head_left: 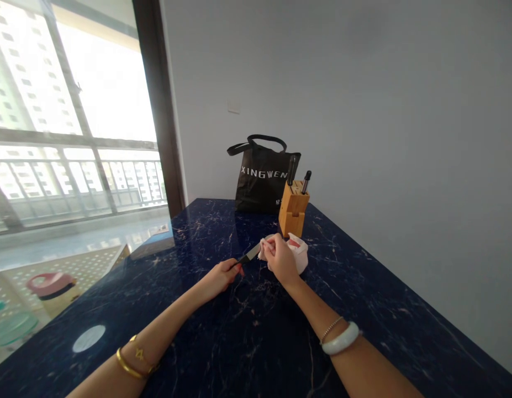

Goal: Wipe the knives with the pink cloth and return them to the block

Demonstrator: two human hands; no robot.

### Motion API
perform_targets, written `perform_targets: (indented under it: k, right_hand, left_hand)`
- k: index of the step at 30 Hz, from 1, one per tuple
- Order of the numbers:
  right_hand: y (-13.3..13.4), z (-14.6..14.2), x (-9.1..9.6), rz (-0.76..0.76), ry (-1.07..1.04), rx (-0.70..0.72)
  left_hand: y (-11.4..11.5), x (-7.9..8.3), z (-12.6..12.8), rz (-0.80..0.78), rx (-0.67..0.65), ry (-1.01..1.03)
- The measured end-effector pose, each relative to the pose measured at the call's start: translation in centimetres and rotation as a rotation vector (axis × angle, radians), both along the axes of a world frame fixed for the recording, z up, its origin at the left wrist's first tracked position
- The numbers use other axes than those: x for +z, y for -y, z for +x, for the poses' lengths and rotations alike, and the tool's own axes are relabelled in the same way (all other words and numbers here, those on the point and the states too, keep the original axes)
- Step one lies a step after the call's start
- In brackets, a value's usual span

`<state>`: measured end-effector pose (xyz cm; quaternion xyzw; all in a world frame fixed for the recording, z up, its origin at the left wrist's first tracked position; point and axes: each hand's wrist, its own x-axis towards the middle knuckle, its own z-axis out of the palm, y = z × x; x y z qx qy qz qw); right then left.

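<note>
My left hand [223, 278] is closed round the black handle of a kitchen knife [252, 253], whose blade points away and to the right. Pinched in my right hand [281, 260] is a white cloth or tissue [263, 250], pressed against the far part of the blade; the tip is hidden. Just behind my right hand sits a white and pink crumpled bundle [300, 255], partly covered by the hand, so I cannot tell what it is. Beyond it stands a wooden knife block [291, 215] with two dark-handled tools in its top.
A black tote bag [259, 190] stands at the back of the dark blue marbled table [222, 342]. A white round patch [89, 338] lies at the left. Lower, beside the table, are a pink-lidded container [52, 290] and a teal container [11, 326]. A wall borders the right.
</note>
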<state>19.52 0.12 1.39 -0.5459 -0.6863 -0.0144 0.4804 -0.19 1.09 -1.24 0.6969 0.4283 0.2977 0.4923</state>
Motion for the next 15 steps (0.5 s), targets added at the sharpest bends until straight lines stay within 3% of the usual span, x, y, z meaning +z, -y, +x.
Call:
perform_targets:
  k: [6, 10, 15]
  right_hand:
    - [1.4, -2.2, -0.2, -0.099, 0.232, 0.131]
    - [1.8, -2.5, 0.1, -0.075, 0.261, 0.086]
    - [1.8, -2.4, 0.2, -0.117, 0.263, 0.061]
  left_hand:
    - [1.1, 1.3, 0.0, 0.130, 0.057, -0.158]
    - [1.5, 2.0, 0.0, 0.305, 0.022, -0.270]
    - [1.5, 1.9, 0.1, 0.349, 0.032, -0.315]
